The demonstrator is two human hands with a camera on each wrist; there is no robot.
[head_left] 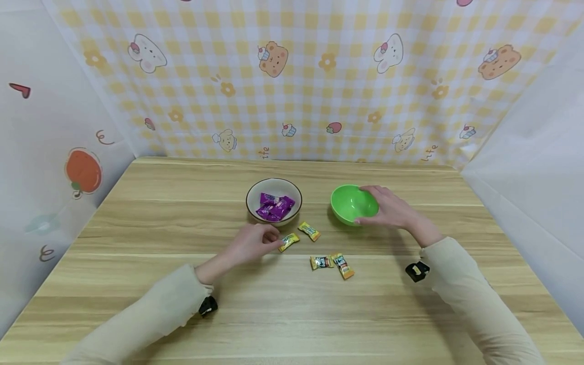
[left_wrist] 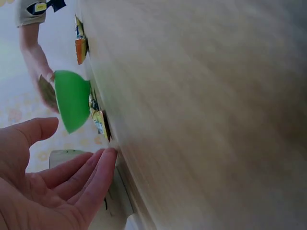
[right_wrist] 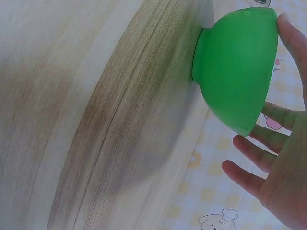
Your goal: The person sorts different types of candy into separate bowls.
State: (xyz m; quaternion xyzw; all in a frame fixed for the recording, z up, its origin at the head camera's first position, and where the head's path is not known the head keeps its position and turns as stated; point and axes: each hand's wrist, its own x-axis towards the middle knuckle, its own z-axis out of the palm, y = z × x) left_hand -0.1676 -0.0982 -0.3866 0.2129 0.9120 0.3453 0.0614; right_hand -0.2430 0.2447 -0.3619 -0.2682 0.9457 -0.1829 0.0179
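My left hand hovers low in front of the white bowl, fingertips right at a small yellow wrapped candy. In the left wrist view its thumb and fingers stand apart with nothing between them. My right hand holds the green bowl by its right side, thumb at the near rim and fingers at the far rim. The bowl is upright and its inside shows bare. Behind the left hand, the white bowl with a brown rim contains purple candy packets.
Another yellow candy lies between the bowls. Nearer the person are two more, a yellow-and-black candy and an orange-ended candy, almost end to end. The wooden table meets a yellow checked cloth at the back.
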